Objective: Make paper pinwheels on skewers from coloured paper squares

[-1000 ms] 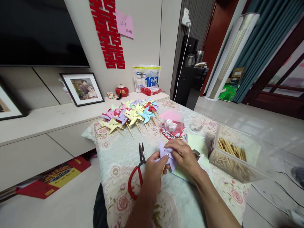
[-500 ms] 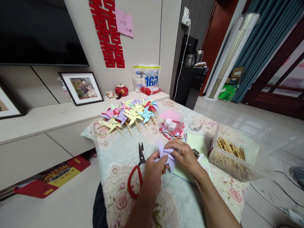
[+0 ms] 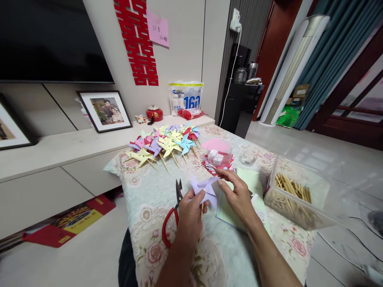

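A lilac paper pinwheel on a thin wooden stick is held over the table by my left hand, the thumb pressing near its centre. My right hand is at the pinwheel's right side, thumb and fingers apart, its fingertips close to one blade; whether they touch it I cannot tell. Red-handled scissors lie left of my left hand, partly covered by it. Beneath my right hand is a stack of pale green paper. Beyond my hands lies a pile of finished-looking, many-coloured pinwheels on sticks.
A clear plastic box of wooden sticks stands at the right. A round clear tub sits on red sheets, with a small clear lid-like piece beside it. Floral cloth covers the table.
My right hand has let go of the pinwheel's blade and moved slightly right, its fingers spreading. The pinwheel has turned and shifted a little left, and its stick now shows.
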Motion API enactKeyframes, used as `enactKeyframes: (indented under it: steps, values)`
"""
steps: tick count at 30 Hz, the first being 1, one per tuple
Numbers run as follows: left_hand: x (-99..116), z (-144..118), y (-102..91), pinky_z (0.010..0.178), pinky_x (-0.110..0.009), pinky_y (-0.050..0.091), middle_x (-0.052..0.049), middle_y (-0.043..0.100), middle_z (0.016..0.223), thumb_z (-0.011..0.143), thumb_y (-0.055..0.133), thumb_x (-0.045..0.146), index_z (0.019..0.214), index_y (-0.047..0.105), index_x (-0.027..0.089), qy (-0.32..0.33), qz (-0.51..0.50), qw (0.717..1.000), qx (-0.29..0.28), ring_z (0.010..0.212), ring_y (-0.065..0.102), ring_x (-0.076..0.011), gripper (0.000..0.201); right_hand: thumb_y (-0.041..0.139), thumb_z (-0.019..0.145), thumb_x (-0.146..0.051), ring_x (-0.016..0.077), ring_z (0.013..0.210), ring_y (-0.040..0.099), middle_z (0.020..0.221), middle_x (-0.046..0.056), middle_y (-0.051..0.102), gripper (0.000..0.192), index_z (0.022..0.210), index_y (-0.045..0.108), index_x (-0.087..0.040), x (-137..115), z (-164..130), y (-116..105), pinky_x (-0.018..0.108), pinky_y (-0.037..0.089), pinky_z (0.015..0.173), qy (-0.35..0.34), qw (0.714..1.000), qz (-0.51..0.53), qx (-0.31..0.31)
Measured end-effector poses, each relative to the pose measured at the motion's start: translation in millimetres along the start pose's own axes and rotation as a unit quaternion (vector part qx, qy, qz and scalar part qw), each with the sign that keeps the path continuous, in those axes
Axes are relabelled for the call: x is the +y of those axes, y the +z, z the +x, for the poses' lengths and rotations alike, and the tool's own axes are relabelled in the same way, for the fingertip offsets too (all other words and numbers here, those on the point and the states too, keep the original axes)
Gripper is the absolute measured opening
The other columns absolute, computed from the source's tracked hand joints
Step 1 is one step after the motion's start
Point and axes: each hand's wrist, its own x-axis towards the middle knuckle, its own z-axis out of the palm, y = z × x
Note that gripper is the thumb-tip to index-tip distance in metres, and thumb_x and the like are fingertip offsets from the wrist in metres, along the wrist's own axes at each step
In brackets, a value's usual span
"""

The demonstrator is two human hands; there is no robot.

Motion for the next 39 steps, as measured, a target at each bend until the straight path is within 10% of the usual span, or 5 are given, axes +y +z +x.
enactKeyframes:
  steps: [4,26,32,39]
  values:
    - [3,3,-6.1,0.053,-0.020,0.043,-0.001,0.070,0.085,0.058,0.086,0.028,0.098,0.069,0.015,0.010,-0.074,0.996,0.042,0.060,0.059,-0.0090,0.046,0.059,0.094,-0.027,0.0210,0.087,0.065,0.092,0.006,0.070,0.011,0.094,0.068,-0.020,-8,-6,11,0.033,0.049,0.080,0.004,1.000,-0.015,-0.006]
    - [5,1,-3.5,0.057,-0.021,0.047,-0.002,0.071,0.087,0.063,0.078,0.021,0.085,0.069,0.019,0.034,-0.115,0.993,0.022,0.071,0.062,-0.0132,0.024,0.056,0.093,-0.017,0.0234,0.090,0.066,0.097,0.009,0.072,0.018,0.106,0.068,-0.021,-7,-18,34,0.035,0.049,0.081,-0.046,0.995,-0.053,-0.074]
    - [12,3,-3.4,0.069,-0.025,0.053,-0.003,0.072,0.087,0.062,0.080,0.020,0.091,0.069,0.020,0.040,-0.152,0.987,0.027,0.085,0.068,-0.0182,0.030,0.059,0.091,-0.026,0.0180,0.069,0.060,0.090,0.006,0.068,0.019,0.106,0.064,-0.017,-10,-13,33,0.030,0.046,0.067,0.037,0.998,-0.035,-0.048]
    - [14,8,-7.3,0.073,-0.026,0.053,0.001,0.068,0.089,0.064,0.081,0.028,0.091,0.065,0.024,0.041,-0.155,0.987,0.022,0.075,0.064,-0.0131,0.032,0.063,0.082,-0.027,0.0146,0.062,0.050,0.064,-0.002,0.059,0.017,0.068,0.060,-0.019,-15,-18,36,0.025,0.032,0.058,0.176,0.953,0.040,-0.244]
